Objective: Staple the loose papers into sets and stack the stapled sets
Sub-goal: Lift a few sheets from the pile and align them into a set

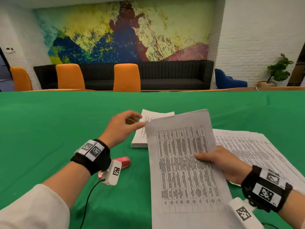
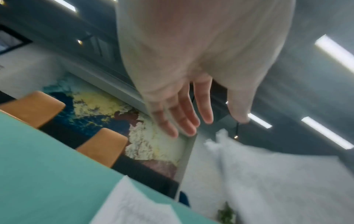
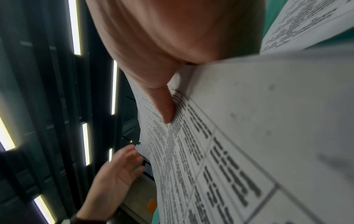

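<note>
My right hand (image 1: pixel 203 157) grips a set of printed table sheets (image 1: pixel 183 162) by its right edge, thumb on top, and holds it tilted above the green table (image 1: pixel 49 129). The right wrist view shows that thumb (image 3: pixel 166 112) pressed on the sheets (image 3: pixel 249 136). My left hand (image 1: pixel 140 120) is open, its fingers relaxed right at the set's upper left corner; I cannot tell if they touch it. In the left wrist view the fingers (image 2: pixel 191 121) are straight and hold nothing. Behind the held set lies a neat stack of papers (image 1: pixel 145 129). A pink stapler (image 1: pixel 123 162) lies under my left wrist.
Loose printed sheets (image 1: pixel 250 149) are spread on the table to the right, under my right hand. Orange chairs (image 1: pixel 126 77) stand along the table's far edge, with a dark sofa (image 1: pixel 173 75) behind them. Bare green cloth stretches to the left and far side.
</note>
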A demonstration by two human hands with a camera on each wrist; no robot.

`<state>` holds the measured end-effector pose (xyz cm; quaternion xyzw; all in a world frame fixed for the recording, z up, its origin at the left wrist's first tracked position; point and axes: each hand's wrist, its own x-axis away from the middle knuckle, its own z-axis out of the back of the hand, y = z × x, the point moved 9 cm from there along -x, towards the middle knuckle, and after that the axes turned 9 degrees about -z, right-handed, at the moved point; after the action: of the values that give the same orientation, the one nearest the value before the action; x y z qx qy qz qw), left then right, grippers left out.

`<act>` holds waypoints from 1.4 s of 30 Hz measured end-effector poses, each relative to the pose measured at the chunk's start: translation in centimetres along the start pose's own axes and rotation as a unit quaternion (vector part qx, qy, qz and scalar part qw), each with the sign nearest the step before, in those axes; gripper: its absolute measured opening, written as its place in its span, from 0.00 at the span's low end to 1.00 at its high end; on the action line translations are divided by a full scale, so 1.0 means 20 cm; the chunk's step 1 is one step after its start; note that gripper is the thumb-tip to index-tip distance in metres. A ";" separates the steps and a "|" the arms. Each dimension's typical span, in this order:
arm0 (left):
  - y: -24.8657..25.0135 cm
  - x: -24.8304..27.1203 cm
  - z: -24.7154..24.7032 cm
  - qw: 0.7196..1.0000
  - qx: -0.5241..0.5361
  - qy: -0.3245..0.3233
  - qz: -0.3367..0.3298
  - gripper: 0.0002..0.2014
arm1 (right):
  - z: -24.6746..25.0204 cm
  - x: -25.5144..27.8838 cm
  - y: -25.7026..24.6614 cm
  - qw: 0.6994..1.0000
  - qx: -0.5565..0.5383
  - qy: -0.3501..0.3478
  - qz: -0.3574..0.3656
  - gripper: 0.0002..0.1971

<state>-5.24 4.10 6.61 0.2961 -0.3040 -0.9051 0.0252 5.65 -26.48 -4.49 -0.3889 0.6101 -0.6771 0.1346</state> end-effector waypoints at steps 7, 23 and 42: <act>0.12 -0.11 -0.06 0.994 -0.106 -0.016 -0.002 0.06 | -0.03 0.02 -0.02 1.000 0.024 0.004 0.011 0.16; 0.04 -0.07 -0.06 0.979 0.161 0.014 0.122 0.05 | 0.01 0.04 -0.01 1.000 0.016 0.013 0.017 0.19; 0.11 -0.10 -0.19 0.967 0.176 -0.079 0.169 0.04 | 0.03 0.05 0.01 0.999 0.013 0.020 0.022 0.16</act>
<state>-1.90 0.71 6.45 0.1679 -0.5054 -0.8404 0.1008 5.42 -27.66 -4.40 -0.3595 0.6125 -0.6895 0.1422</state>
